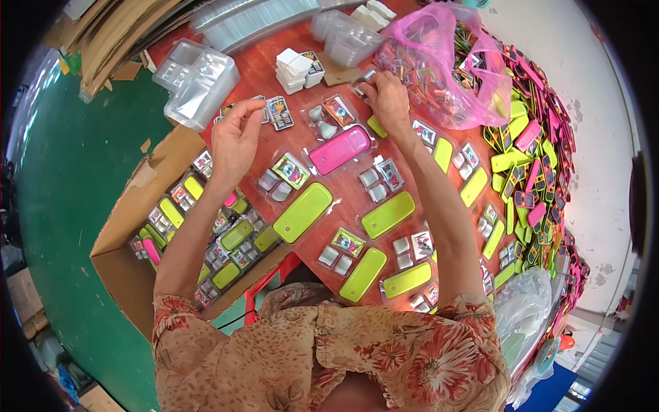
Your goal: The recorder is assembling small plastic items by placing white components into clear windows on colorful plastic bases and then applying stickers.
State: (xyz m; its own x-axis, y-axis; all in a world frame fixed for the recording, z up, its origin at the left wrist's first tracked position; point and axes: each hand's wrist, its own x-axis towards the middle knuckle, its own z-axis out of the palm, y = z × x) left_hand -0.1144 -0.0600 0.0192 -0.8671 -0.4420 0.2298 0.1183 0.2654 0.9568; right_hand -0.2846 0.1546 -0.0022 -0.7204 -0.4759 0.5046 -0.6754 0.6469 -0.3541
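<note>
My left hand is raised beside small printed cards, thumb and fingertips pinched together; whatever they may hold is hidden. Farther right, my right hand has its fingers closed on a small shiny packet. Beneath its wrist, a lime toy phone is partly covered. Between my arms lie clear blister trays. One holds a pink toy phone, white rounded pieces and an orange-printed packet. Closer to me, other trays hold lime toy phones with similar pieces and packets.
At left, a cardboard box contains filled trays. Stacked clear trays and white cards stand at the back. A pink plastic bag of small packets is at back right, beside a heap of colourful toy phones.
</note>
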